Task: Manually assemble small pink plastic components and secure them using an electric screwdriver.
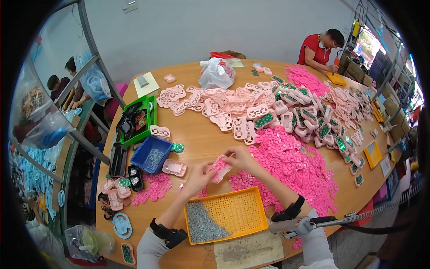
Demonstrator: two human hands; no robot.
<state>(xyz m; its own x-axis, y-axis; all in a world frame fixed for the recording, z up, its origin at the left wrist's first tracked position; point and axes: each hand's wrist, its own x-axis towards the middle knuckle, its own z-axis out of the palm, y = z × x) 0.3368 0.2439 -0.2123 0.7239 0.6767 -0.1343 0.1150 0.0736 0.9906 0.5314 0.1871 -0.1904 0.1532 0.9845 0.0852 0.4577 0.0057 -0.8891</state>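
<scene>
Your left hand (pixel 197 178) and right hand (pixel 240 157) pinch pink shell (pixel 220 167) just above yellow tray (pixel 244 208); fingers closed on ends; long axis slants up-right.

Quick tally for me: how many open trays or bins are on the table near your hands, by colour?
Yellow perforated tray: 1
Blue bin: 1
Green tray: 1
Black tray: 1
Total: 4
Both hands, left and right, hold a pink plastic shell.
</scene>
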